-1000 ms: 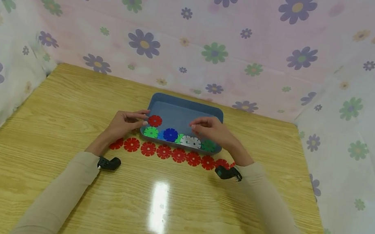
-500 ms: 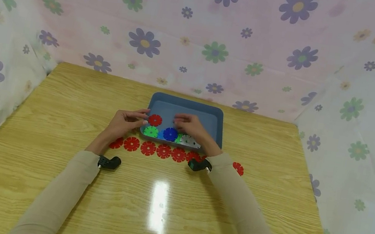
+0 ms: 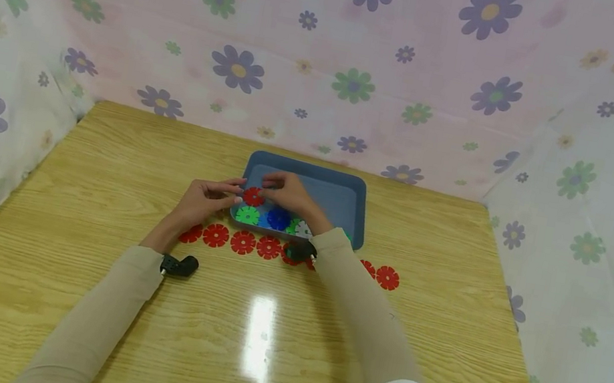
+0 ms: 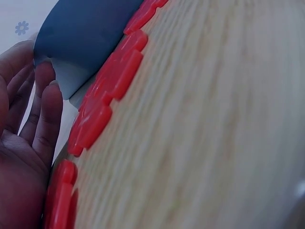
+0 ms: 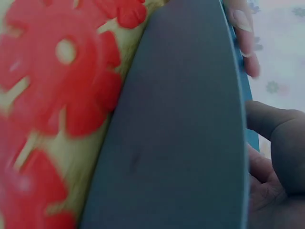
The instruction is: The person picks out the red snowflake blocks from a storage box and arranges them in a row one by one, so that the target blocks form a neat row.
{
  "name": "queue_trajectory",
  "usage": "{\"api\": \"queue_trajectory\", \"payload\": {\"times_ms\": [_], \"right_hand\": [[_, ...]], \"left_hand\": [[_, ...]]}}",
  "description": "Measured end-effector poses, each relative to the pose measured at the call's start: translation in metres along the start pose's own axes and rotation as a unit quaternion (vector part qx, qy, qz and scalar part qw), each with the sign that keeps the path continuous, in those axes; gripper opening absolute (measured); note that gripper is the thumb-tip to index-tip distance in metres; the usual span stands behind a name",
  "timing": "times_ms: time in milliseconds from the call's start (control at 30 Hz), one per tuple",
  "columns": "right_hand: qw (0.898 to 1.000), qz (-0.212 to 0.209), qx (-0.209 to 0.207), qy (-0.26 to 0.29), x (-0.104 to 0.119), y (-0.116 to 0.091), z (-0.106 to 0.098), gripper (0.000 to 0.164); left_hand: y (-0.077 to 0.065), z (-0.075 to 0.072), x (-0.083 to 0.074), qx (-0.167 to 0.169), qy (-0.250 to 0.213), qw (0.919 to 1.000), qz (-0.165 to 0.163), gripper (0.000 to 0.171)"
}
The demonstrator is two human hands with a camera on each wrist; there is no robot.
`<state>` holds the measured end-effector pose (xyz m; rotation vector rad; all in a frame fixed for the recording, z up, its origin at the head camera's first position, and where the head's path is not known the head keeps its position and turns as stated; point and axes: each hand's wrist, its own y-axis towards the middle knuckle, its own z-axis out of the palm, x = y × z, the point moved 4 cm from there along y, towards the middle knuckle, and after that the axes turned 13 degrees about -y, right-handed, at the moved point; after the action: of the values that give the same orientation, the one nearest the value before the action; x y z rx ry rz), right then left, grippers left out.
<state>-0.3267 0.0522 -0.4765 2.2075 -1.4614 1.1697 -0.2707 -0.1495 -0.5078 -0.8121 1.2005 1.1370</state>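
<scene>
My left hand [image 3: 204, 201] lies at the left end of a blue-grey tray [image 3: 336, 196]. In the left wrist view, fingertips of the left hand [image 4: 28, 105] touch the tray's outer wall [image 4: 90, 33]. Over the tray's left part is my right hand [image 3: 289, 194], its fingertips close to a red snowflake-shaped plastic disc [image 3: 253, 196]. Whether they touch it cannot be made out. The right wrist view has the right hand [image 5: 286, 152] partly hidden behind the tray wall [image 5: 176, 114], thumb and fingers apart.
Along the tray's near side runs a row of red discs [image 3: 216, 235], partly covered by the right forearm. Inside the tray lie a light green disc [image 3: 247, 215], a dark blue disc [image 3: 278, 219] and a white disc [image 3: 303, 229]. Flower-printed cloth [image 3: 298, 95] surrounds the wooden table [image 3: 136, 339].
My right hand has travelled left across the tray, from its right side to beside the red disc. The left hand stays where it was.
</scene>
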Motion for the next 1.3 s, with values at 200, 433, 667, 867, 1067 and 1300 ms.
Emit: {"api": "queue_trajectory", "payload": {"times_ms": [200,433,667,867,1067,1300], "right_hand": [[0.999,0.007,-0.009,-0.038,0.008,0.007,0.009,0.051],[0.998,0.014,-0.027,-0.053,0.01,0.006,0.009,0.048],[0.998,0.014,-0.03,-0.048,0.012,0.005,0.01,0.042],[0.997,0.007,-0.026,-0.07,0.012,0.006,0.009,0.045],[0.995,-0.005,-0.014,-0.095,0.012,0.007,0.008,0.043],[0.997,0.0,-0.007,-0.08,0.007,0.007,0.005,0.038]], "left_hand": [[0.0,0.001,0.0,0.0,0.005,1.0,0.001,0.034],[0.001,0.003,-0.001,0.004,0.008,1.0,0.001,0.034],[-0.001,0.003,-0.005,-0.002,0.007,1.0,-0.002,0.035],[0.0,0.0,-0.003,-0.003,0.0,1.0,-0.003,0.035],[-0.001,0.001,-0.003,0.001,0.002,1.0,0.0,0.035],[0.001,0.002,-0.002,0.001,0.008,1.0,0.002,0.034]]}}
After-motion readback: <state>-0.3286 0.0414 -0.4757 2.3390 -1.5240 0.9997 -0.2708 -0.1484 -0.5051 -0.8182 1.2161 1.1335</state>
